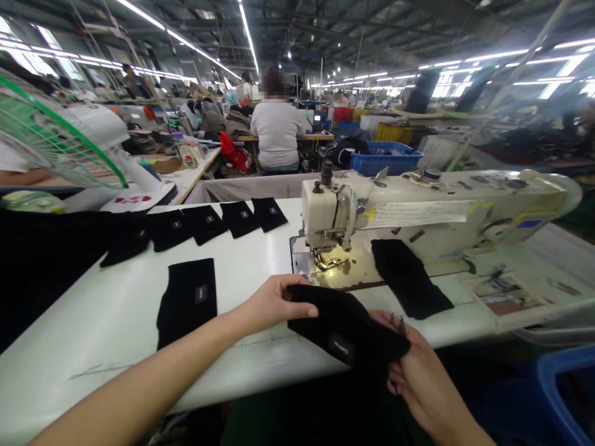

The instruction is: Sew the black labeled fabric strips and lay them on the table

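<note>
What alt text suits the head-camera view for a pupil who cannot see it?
A person's left hand and right hand hold a labelled black fabric piece in front of an industrial sewing machine on a pale table. Another black piece lies by the machine; a row of black pieces is at left. Ahead, a co-worker sits facing away.

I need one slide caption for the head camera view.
Left hand and right hand hold a labelled black fabric piece before a sewing machine.
</note>
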`<control>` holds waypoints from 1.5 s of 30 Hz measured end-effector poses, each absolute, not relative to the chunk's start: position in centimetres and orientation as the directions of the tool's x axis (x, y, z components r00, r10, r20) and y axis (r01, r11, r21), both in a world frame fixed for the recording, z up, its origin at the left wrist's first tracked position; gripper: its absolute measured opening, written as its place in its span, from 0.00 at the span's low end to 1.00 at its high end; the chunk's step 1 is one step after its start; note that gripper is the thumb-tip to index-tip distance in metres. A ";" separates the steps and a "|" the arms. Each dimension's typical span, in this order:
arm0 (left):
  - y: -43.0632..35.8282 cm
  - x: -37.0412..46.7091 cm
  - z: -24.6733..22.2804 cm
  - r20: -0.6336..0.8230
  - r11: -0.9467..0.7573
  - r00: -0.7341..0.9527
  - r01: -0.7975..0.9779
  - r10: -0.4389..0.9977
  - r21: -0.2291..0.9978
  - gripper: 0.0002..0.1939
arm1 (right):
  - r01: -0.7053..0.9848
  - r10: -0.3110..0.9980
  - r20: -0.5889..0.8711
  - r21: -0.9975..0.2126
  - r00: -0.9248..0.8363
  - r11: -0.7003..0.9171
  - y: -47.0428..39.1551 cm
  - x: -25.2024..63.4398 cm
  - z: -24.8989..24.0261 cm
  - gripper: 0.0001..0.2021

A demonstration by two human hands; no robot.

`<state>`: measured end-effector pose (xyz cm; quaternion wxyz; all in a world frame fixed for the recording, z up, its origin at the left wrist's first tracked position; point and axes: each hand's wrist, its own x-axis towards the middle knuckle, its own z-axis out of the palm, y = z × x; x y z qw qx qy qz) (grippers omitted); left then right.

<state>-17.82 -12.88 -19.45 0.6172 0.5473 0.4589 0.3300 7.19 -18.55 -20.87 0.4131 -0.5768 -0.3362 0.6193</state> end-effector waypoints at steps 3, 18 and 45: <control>-14.1 -17.3 -19.2 -0.305 0.299 0.107 0.062 0.946 0.952 0.22 | -0.391 0.885 -0.465 -0.816 0.007 -0.426 -18.1 7.3 -21.0 0.31; -17.7 -15.6 -15.0 -0.188 -0.036 0.363 0.530 0.912 0.847 0.39 | 0.038 0.995 -0.001 -0.999 -0.100 0.003 -17.7 7.1 -18.5 0.10; -8.6 -18.4 -18.0 -0.112 -0.074 0.313 0.528 0.943 0.846 0.14 | 0.291 0.969 -0.118 -0.955 -0.215 -0.051 -22.8 6.2 -24.3 0.18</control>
